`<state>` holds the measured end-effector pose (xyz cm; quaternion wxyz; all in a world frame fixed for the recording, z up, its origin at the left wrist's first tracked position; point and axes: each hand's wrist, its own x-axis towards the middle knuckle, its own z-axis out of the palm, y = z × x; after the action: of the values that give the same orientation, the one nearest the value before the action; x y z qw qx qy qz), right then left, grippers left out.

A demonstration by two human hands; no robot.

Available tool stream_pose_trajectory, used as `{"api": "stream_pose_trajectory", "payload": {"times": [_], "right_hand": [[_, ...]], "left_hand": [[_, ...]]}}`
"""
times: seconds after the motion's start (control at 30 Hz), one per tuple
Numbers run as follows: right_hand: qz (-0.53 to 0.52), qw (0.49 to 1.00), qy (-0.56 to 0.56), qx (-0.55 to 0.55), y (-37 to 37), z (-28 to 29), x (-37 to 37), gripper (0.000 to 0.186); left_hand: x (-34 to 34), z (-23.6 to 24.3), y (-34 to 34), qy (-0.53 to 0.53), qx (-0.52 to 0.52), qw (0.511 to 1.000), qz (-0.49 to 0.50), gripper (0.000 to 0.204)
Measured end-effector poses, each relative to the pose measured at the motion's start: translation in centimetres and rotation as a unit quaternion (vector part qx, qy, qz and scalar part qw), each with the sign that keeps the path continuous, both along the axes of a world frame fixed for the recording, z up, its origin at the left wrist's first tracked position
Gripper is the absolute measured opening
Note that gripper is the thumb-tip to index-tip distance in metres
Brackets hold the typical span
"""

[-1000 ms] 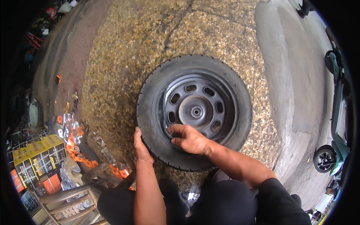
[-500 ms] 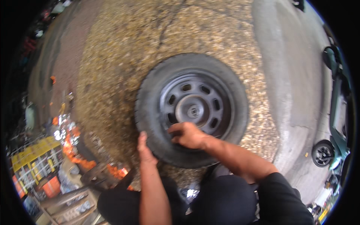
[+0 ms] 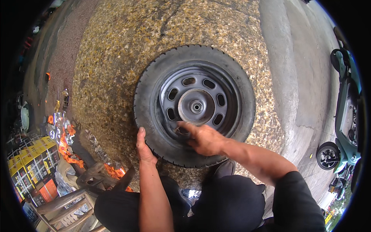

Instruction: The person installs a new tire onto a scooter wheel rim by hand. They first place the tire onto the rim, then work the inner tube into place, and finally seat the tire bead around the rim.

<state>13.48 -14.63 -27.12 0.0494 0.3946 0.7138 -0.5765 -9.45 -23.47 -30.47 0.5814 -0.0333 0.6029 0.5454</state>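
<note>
A wheel with a black tyre [image 3: 150, 92] around a dark grey steel rim [image 3: 197, 83] lies face up in front of me. The rim has several oval slots and a round hub [image 3: 196, 107] with a bearing at its centre. My left hand [image 3: 146, 149] holds the tyre's near left edge, thumb upright against the tread; its other fingers are largely hidden. Over the near part of the rim reaches my right hand [image 3: 206, 139], its index finger stretched out and the others loosely bent. Nothing shows in it. Its fingertip is by a slot near the hub.
Pebbled ground [image 3: 116, 69] surrounds the wheel, with smooth concrete [image 3: 286, 77] to the right. A green scooter [image 3: 344, 116] is parked at far right. Yellow-black boxes [image 3: 36, 158], a wooden chair [image 3: 73, 210] and orange and silver wrappings [image 3: 69, 143] crowd the lower left.
The wheel sits slightly higher and further left in view. My right index finger has straightened from a more curled pose. My left hand stays at the tyre's edge, slightly lower on the left.
</note>
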Motion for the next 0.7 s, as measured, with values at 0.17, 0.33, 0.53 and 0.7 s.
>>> {"api": "stream_pose_trajectory", "payload": {"times": [0.17, 0.33, 0.53, 0.7], "right_hand": [[0.072, 0.995, -0.055, 0.031, -0.1, 0.5, 1.4, 0.022], [0.009, 0.997, 0.047, -0.063, -1.9, -1.2, -1.7, 0.023], [-0.028, 0.993, 0.095, -0.067, -3.6, -2.6, -3.7, 0.026], [-0.011, 0.995, 0.097, -0.009, -3.4, -3.0, -3.9, 0.021]], "left_hand": [[-1.2, 0.1, 1.6, 0.04, -0.009, 0.999, -0.004, 0.069], [-3.1, 2.0, 5.9, 0.24, 0.005, 0.959, -0.15, 0.061], [0.5, 3.5, 7.9, 0.595, -0.126, 0.726, -0.32, 0.104], [1.2, 4.7, 9.7, 0.615, -0.18, 0.672, -0.371, 0.115]]}}
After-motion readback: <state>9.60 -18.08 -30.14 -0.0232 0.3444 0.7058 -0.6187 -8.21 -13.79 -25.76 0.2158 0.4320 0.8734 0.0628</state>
